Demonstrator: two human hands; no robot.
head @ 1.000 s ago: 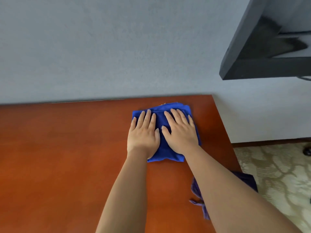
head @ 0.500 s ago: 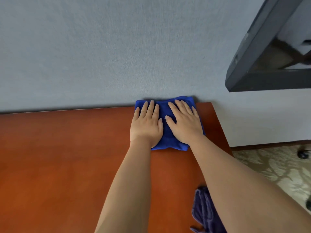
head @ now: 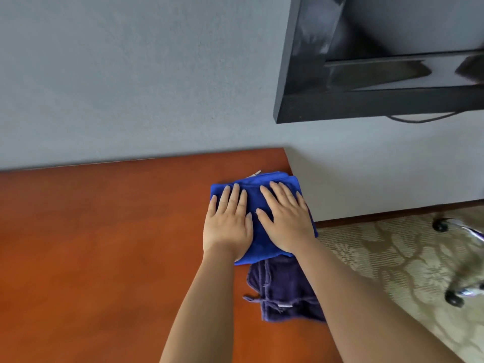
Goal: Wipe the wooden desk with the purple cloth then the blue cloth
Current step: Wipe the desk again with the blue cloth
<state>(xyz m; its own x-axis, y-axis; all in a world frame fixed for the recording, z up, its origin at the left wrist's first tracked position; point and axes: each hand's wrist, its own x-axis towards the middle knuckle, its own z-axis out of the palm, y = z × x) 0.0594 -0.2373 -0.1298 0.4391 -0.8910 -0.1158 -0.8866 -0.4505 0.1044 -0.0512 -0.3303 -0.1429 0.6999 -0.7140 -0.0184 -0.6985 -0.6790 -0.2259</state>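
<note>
A folded blue cloth (head: 258, 239) lies near the right end of the wooden desk (head: 104, 244). My left hand (head: 227, 224) and my right hand (head: 285, 221) press flat on top of it side by side, fingers straight and pointing toward the wall. The blue cloth's near edge touches a dark purple cloth (head: 284, 289), which lies folded on the desk's right edge, partly under my right forearm.
A grey wall (head: 131, 74) runs along the desk's far edge. A black wall-mounted screen (head: 379, 74) hangs at upper right. Right of the desk is patterned carpet (head: 392, 258) with a chair's castor base (head: 461, 292).
Both hands slid the blue cloth back from the wall toward me, until it meets the purple cloth.
</note>
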